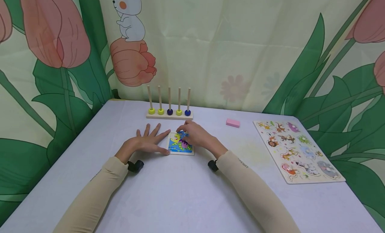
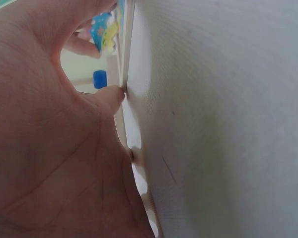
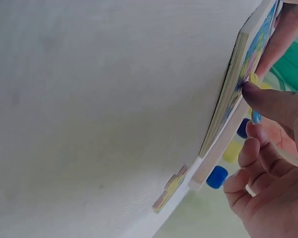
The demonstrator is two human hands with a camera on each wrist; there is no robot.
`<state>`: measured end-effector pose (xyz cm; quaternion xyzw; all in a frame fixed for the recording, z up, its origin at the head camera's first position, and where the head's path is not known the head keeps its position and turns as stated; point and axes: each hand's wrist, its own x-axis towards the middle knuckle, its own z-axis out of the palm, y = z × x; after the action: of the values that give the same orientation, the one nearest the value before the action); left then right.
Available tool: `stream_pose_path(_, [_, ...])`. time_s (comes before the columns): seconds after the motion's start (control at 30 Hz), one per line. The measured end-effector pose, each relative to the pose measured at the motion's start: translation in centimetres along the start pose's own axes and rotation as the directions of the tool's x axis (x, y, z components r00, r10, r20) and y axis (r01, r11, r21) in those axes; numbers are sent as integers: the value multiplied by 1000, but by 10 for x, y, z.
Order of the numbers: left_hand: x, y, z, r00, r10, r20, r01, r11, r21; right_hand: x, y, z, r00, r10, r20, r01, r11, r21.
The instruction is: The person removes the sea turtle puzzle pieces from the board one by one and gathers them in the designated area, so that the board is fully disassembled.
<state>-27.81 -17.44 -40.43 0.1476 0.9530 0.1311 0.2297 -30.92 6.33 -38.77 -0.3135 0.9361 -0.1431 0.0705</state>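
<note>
Flowered curtain (image 1: pixel 192 42) hangs behind the white table (image 1: pixel 168 199). Near the middle of the table lies a small picture puzzle (image 1: pixel 180 153). With fingers spread wide, the left hand (image 1: pixel 145 142) touches its left edge by the thumb; this grip holds nothing. Over the puzzle, the right hand (image 1: pixel 197 134) has its grip pinching a blue and yellow piece (image 2: pixel 102 32). Just behind stands a bead rack (image 1: pixel 169 116); to the right lie a pink block (image 1: pixel 233 122) and, farther, an animal board (image 1: pixel 296 152).
</note>
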Motion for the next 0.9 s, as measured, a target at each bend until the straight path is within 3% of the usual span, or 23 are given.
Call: stream_pose_path(0.9, [0,-1,1,1000,-10,-3,10,1000,1,1,-1,1,1000,-5,-25,4,999,-39])
